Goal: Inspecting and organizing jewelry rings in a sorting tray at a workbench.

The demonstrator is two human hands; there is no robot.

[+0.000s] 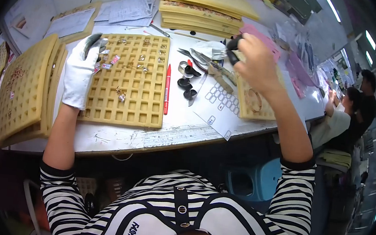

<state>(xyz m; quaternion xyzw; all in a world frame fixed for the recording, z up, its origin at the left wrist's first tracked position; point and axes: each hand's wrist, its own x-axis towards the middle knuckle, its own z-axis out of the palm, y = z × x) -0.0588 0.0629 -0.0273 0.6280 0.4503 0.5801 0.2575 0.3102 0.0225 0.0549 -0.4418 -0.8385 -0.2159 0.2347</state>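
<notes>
My left hand point(81, 73), in a white glove with grey fingertips, is at the left edge of a yellow foam tray point(141, 109) with square pockets. Its fingers curl by the upper left corner; whether they hold a small piece is hidden. Small metal jewellery pieces point(121, 94) and several tags point(115, 59) with red and white parts sit on the tray. My right hand point(256, 63) is bare except for black finger cots on two fingertips. It is raised above the tools, slightly blurred, fingertips a little apart; a small item between them cannot be made out.
Pliers point(197, 58), black finger cots point(185, 83) and a red pen point(167, 90) lie right of the tray. A smaller foam tray point(243, 104) holds a bangle point(253, 100). Foam trays lean at left point(24, 88) and are stacked behind point(201, 18). People point(349, 102) are at far right.
</notes>
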